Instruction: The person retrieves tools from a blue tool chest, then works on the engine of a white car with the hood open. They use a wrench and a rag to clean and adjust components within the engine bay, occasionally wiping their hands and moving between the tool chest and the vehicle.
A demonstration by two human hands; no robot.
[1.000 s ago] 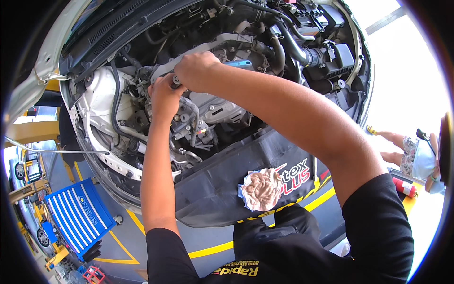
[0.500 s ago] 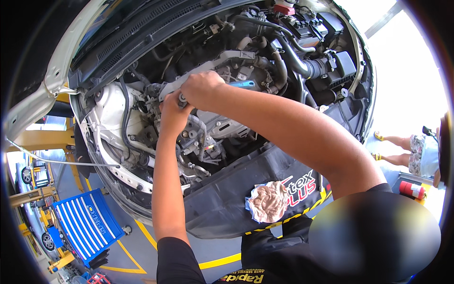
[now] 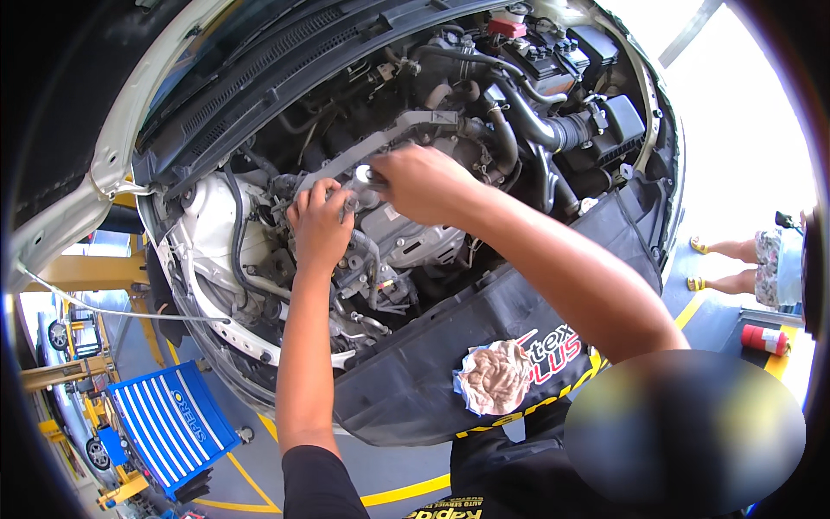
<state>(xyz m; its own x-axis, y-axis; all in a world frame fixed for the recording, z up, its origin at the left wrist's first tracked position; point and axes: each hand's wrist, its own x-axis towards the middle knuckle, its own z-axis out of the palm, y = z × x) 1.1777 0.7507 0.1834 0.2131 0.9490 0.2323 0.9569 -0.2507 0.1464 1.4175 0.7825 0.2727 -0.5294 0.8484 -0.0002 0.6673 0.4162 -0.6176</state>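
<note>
My left hand (image 3: 324, 221) is at the upper left part of the engine (image 3: 406, 242), its bent fingers resting on a small metal fitting (image 3: 349, 201) whose shape I cannot make out clearly. Just right of it, my right hand (image 3: 419, 182) is closed on a shiny metal tool (image 3: 367, 179), most of which is hidden by the hand. A grey bracket (image 3: 398, 130) runs behind both hands. A crumpled beige cloth (image 3: 493, 381) lies on the black fender cover (image 3: 389, 398) along the car's front edge.
A battery (image 3: 540, 65) and air box (image 3: 618, 121) sit at the upper right. The raised hood (image 3: 112, 147) is left, with its prop rod (image 3: 138, 313). A blue tool cabinet (image 3: 173, 424) stands lower left. A person (image 3: 748, 259) stands at the right, near a red extinguisher (image 3: 762, 340).
My right hand has shifted right and down, away from my left hand, whose fingers now show. The blue-handled tool seen earlier beside the right hand is no longer visible.
</note>
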